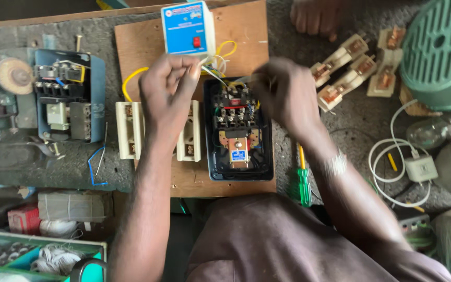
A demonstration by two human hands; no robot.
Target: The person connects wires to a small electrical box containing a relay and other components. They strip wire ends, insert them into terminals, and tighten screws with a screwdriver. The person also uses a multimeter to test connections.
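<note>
A thin white wire is pinched in the grip of the left hand, between thumb and fingertips, at about 12 o'clock from the open black starter box lying on the wooden board. The right hand is blurred by motion at the box's 1 o'clock corner; its fingers appear curled over the box's upper edge, but whether anything is grasped in that grip cannot be told. The wire is seen running from the left fingers down toward the terminals at the top of the box. A blue and white rectangular unit stands at 11 o'clock from the box, with yellow wires looped beside it. Cream fuse carriers lie on the board at 9 o'clock from the box, partly covered by the left forearm. A green-handled screwdriver rests on the tabletop at 4 o'clock from the box. Another person's hand is seen at the upper edge, well apart.
</note>
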